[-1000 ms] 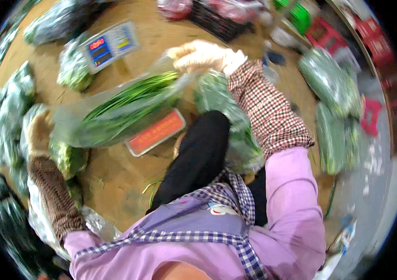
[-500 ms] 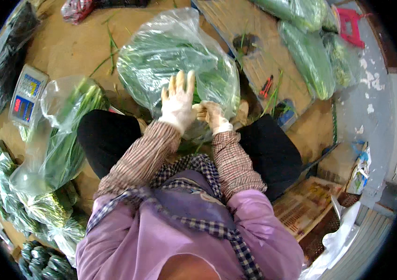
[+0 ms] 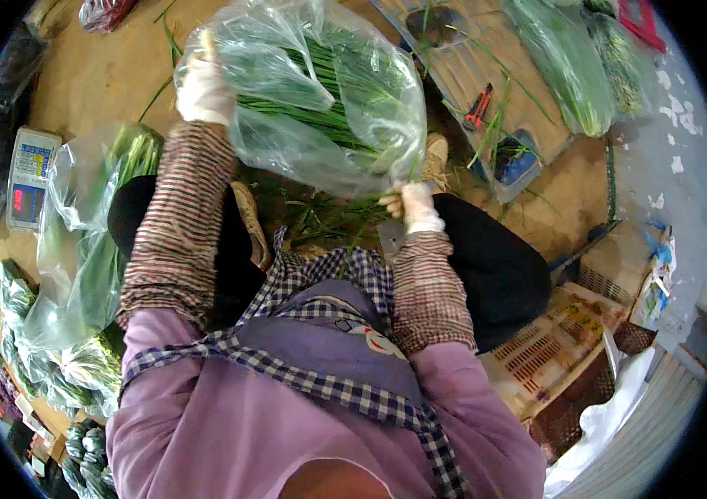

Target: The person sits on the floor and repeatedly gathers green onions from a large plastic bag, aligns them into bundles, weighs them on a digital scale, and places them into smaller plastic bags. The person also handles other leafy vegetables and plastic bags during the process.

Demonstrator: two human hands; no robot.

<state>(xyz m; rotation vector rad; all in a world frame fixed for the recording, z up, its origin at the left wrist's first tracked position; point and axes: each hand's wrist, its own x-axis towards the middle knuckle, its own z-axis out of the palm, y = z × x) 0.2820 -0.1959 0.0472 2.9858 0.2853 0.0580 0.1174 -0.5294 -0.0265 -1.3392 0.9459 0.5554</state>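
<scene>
The clear bag (image 3: 374, 93) of green stalks (image 3: 316, 73) lies far and centre. At its left edge is the left hand (image 3: 205, 90), its grip unclear; the right hand (image 3: 412, 203) pinches its near right corner. Drawing the bag taut gently and evenly should spare the stalks.

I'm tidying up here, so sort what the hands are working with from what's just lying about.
In hand:
clear bag
long green stalks inside it
left hand, at the bag's left side
right hand, holding its near edge

Seemingly just lying about:
red-and-black cutter
digital scale
bagged greens beside the scale
pale perforated crate
</scene>
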